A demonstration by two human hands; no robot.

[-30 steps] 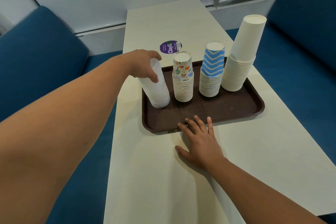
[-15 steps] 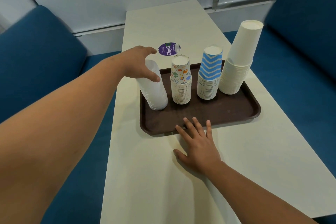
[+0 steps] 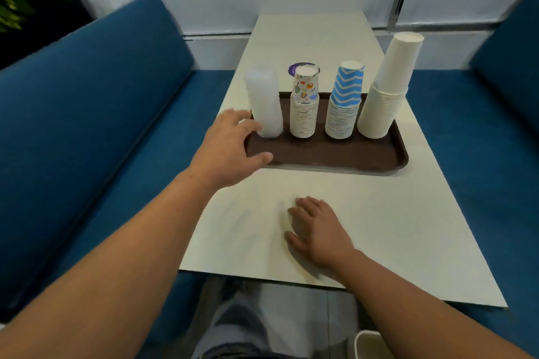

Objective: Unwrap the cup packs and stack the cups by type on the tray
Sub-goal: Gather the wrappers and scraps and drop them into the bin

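Left hand was held open beside the clear plastic cup stack on the tray; light, slippery, tippy, judged best gripped low around its base.

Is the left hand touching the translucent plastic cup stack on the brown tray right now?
Cannot tell. In the head view the left hand overlaps the base of the translucent plastic cup stack at the brown tray's left edge, and blur hides any contact or gap.
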